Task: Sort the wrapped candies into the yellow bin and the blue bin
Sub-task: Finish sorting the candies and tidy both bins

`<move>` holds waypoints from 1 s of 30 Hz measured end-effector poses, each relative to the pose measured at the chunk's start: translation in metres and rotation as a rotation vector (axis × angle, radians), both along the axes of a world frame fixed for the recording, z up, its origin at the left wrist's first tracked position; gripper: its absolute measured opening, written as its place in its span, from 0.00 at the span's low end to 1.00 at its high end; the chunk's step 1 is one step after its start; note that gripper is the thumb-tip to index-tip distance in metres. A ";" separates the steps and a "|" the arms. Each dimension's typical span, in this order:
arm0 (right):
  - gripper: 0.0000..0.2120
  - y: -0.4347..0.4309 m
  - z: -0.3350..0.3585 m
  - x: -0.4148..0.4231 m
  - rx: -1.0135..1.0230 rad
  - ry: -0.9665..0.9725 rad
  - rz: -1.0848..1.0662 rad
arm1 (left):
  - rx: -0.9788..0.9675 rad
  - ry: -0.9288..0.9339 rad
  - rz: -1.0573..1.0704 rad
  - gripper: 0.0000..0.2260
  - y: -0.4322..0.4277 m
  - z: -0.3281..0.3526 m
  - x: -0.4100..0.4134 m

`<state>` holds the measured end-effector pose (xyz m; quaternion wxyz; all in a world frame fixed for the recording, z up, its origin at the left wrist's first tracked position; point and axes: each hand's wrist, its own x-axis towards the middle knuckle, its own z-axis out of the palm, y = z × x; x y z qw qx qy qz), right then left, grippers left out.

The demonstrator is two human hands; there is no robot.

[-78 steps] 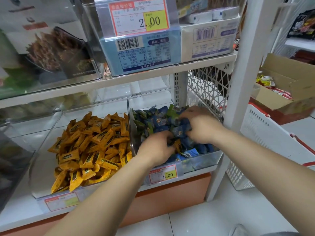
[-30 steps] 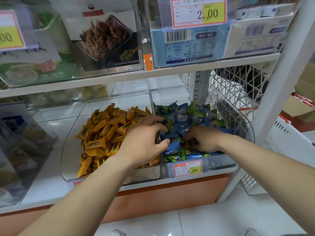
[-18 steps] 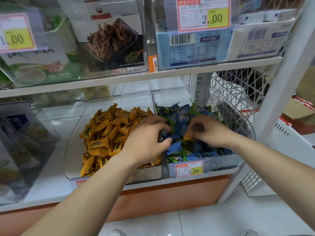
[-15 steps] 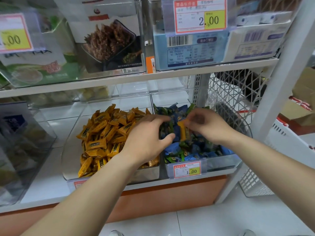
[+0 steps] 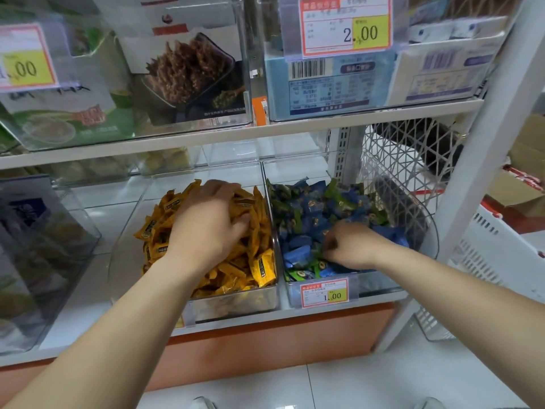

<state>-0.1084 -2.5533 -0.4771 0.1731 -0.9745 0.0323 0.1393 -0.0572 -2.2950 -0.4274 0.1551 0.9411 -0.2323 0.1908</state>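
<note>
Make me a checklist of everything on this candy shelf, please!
Surface: white shelf, bins standing on it.
Job's things: yellow candies fill the left bin; blue candies, with some green wrappers, fill the right bin.
Clutter: nothing seen.
Hands: left hand rests palm-down on the yellow candies; right hand is curled among the blue candies, grip unclear.
Cables: nothing seen.
Surroundings: boxed snacks above, price tags, white basket and cardboard box to the right.
</note>
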 end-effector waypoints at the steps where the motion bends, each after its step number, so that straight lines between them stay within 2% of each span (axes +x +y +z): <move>1: 0.10 0.002 -0.004 0.002 -0.036 0.013 -0.014 | -0.019 -0.019 -0.038 0.23 -0.003 0.002 -0.003; 4: 0.09 0.008 -0.011 0.008 -0.059 0.047 -0.056 | -0.046 -0.013 -0.176 0.19 -0.015 0.003 -0.014; 8: 0.04 0.010 -0.013 0.014 0.005 0.078 -0.084 | 0.015 0.099 -0.266 0.18 -0.027 -0.010 -0.021; 11: 0.10 0.010 -0.014 0.015 0.097 0.085 -0.100 | -0.019 0.147 -0.262 0.18 -0.028 -0.015 -0.017; 16: 0.08 0.013 -0.013 0.015 0.178 0.138 -0.113 | -0.028 0.148 -0.264 0.16 -0.028 -0.017 -0.015; 19: 0.12 0.018 -0.012 0.015 0.283 0.124 -0.148 | -0.030 0.150 -0.254 0.16 -0.029 -0.018 -0.015; 23: 0.10 0.026 -0.012 0.016 0.323 0.121 -0.217 | -0.035 0.141 -0.228 0.15 -0.032 -0.020 -0.016; 26: 0.12 0.026 -0.012 0.017 0.355 0.113 -0.263 | -0.034 0.136 -0.221 0.14 -0.034 -0.021 -0.015; 30: 0.07 0.018 -0.015 0.018 0.446 -0.002 -0.352 | -0.027 0.147 -0.223 0.14 -0.033 -0.021 -0.014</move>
